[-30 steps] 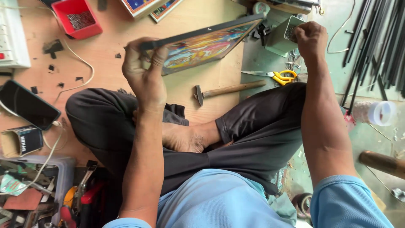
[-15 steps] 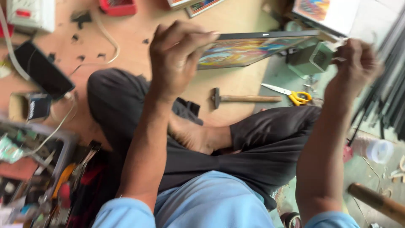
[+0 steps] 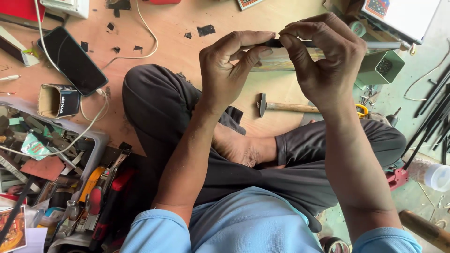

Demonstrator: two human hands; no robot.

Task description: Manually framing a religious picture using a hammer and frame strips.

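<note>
The framed picture (image 3: 328, 51) is up in the air, edge-on, above the crossed legs and the plywood floor (image 3: 187, 42). It is thin and flat, with a dark rim along the top and a glossy, colourful face just showing underneath. Both hands sit together at its near end. The left hand (image 3: 229, 70) is pinched on the rim, thumb below and fingers curled over the top, wrist bent back. The right hand (image 3: 323, 56) is clamped on the rim right beside it, knuckles arched high, fingertips pressing down onto the edge and nearly touching the left fingers.

Directly beneath the frame lies a hammer (image 3: 286, 107) with a pale wooden handle and a dark metal head, flat on the plywood. Yellow-handled scissors (image 3: 362, 110) peek out just past the right wrist. A green box-shaped holder (image 3: 380, 68) sits behind the frame's far end, partly covered by it.

Off to the left lies a dark smartphone (image 3: 72, 61), screen glossy, with a white cable (image 3: 140, 33) looping across the board. Small black scraps are scattered near it. A grey tray (image 3: 96, 140) by the left knee is crammed with tools, red and orange handles among them. Dark metal rods (image 3: 433, 117) lean at the far right.
</note>
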